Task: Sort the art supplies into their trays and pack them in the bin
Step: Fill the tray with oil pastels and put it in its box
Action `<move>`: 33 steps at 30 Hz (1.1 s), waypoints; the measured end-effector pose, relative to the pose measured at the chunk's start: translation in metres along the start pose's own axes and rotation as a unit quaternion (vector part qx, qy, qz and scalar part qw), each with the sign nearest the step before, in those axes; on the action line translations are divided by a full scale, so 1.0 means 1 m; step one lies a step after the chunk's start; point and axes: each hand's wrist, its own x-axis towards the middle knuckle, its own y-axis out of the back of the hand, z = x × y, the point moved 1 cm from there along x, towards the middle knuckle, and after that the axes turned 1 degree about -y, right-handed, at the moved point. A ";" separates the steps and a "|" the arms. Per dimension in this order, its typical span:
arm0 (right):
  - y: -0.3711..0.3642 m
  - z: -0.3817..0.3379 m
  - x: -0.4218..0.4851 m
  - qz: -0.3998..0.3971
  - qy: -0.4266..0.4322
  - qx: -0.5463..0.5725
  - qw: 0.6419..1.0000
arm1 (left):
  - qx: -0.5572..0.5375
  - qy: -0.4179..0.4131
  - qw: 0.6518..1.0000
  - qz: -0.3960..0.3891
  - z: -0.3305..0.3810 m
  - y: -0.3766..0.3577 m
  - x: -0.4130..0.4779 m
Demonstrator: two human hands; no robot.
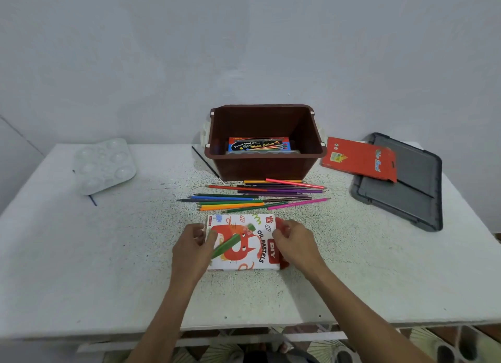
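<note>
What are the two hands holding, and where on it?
The oil pastels box, lying on the table: the left hand grips its left edge, the right hand holds its right end at the red flap.

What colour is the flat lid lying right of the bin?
Dark grey, clearest in the head view: flat plastic lid, partly under a red cardboard box.

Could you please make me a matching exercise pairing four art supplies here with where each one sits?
Things:
1. oil pastels box
2. water colours box
3. red pencil box
4. white palette

Places:
A. inside the brown bin
B. on the grey lid
C. table's far left
D. between the left hand and right hand

Pairs: 1-D, 2-A, 3-B, 4-C
</note>
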 end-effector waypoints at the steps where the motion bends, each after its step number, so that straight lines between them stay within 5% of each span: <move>1: -0.002 0.002 -0.003 0.000 -0.004 -0.003 1.000 | 0.011 0.003 1.000 -0.004 0.000 0.000 -0.001; 9: -0.018 0.003 -0.021 0.008 0.009 -0.043 0.999 | 0.070 -0.007 0.998 0.000 0.005 -0.008 -0.008; 33: 0.100 -0.086 0.006 0.118 0.056 0.170 0.977 | -0.117 -0.171 0.978 -0.006 0.135 0.039 0.014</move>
